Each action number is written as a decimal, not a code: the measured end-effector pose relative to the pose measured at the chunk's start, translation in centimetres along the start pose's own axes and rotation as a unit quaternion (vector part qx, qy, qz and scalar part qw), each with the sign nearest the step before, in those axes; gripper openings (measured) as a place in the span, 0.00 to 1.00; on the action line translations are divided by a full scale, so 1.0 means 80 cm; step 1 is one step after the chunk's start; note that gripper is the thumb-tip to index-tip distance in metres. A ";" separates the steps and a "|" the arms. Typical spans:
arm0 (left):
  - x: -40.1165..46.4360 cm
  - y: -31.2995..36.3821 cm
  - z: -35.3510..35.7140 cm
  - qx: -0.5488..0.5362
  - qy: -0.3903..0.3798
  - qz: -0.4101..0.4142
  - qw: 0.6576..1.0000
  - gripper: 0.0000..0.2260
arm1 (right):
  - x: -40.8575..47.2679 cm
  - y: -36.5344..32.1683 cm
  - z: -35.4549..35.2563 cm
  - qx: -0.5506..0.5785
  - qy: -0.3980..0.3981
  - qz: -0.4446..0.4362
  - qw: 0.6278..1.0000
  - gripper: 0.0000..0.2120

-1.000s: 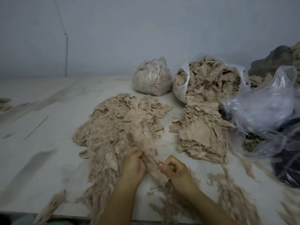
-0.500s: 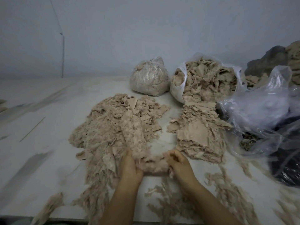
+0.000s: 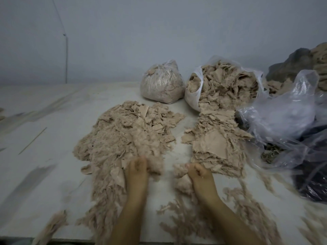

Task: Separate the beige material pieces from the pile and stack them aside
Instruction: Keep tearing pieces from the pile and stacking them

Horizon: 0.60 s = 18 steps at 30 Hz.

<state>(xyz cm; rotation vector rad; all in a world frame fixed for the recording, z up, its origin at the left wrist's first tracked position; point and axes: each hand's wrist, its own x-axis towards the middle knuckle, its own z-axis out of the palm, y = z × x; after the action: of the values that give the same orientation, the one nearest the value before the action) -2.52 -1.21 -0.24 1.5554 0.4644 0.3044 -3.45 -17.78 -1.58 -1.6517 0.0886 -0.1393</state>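
A wide pile of beige material (image 3: 127, 137), fluffy shreds mixed with flat scraps, spreads over the middle of the white table (image 3: 44, 174). To its right lies a neater stack of flat beige pieces (image 3: 212, 142). My left hand (image 3: 137, 171) grips a fluffy beige tuft at the pile's near edge. My right hand (image 3: 199, 175) grips another beige tuft (image 3: 182, 181), held a short way off to the right. The two tufts are apart, with bare table between them. Both fists are curled and blurred.
At the back stand a tied clear bag of beige material (image 3: 161, 84) and an open white bag (image 3: 224, 85) spilling beige pieces. Crumpled clear plastic (image 3: 286, 114) over dark bags fills the right side. Loose beige shreds (image 3: 247, 209) litter the near table.
The single fluffy strip held between both hands has come apart. My hands have moved forward and away from each other, each keeping a tuft.
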 end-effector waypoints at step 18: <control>-0.043 0.010 0.022 0.053 -0.290 -0.038 0.955 0.16 | -0.007 -0.001 0.010 -0.011 0.016 -0.043 0.999 0.19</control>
<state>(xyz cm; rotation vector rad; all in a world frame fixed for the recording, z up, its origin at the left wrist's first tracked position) -4.64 -4.33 0.77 1.6384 0.0760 -0.2435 -3.92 -16.86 -1.62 -1.6762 0.0440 -0.2299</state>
